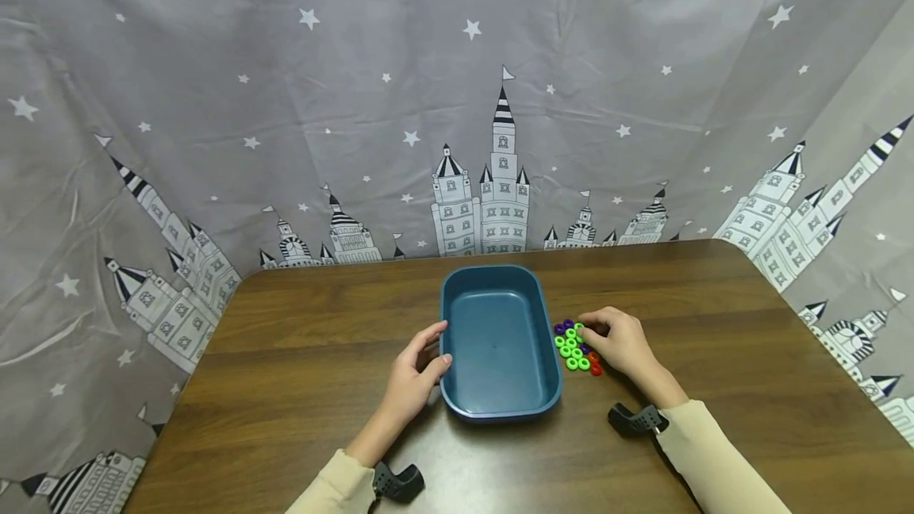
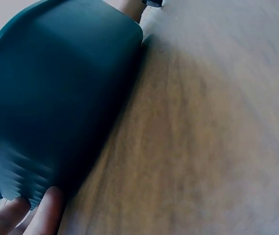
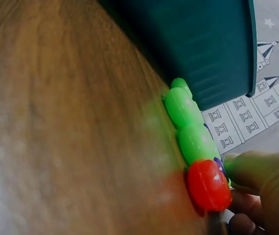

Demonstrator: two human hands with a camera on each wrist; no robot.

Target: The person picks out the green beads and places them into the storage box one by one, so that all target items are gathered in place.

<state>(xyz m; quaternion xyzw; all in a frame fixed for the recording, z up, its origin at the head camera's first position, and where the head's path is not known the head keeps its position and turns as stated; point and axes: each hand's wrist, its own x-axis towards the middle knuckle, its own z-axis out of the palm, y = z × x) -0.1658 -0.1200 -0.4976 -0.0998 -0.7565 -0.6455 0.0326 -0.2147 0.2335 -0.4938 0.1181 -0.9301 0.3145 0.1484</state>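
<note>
A dark blue, rounded rectangular plastic bin (image 1: 495, 411) stands on the wooden table with nothing inside. My left hand (image 1: 414, 377) is at its left side, thumb and fingertips touching the wall near the rim. In the left wrist view, fingers (image 2: 46, 213) rest against the bin's ridged outer wall (image 2: 56, 98). Right of the bin lies a cluster of small plastic rings: several green rings (image 1: 572, 363), purple rings (image 1: 559, 329) and red rings (image 1: 596, 370). My right hand (image 1: 624, 343) is at the cluster's right edge, thumb and index fingertips around a green ring (image 1: 579, 327); I cannot tell whether they pinch it.
The brown wooden table (image 1: 321, 324) reaches back to a grey curtain (image 1: 400, 101) printed with castles and stars. A black wrist camera (image 1: 400, 484) sits below the left hand, another black wrist camera (image 1: 631, 420) below the right.
</note>
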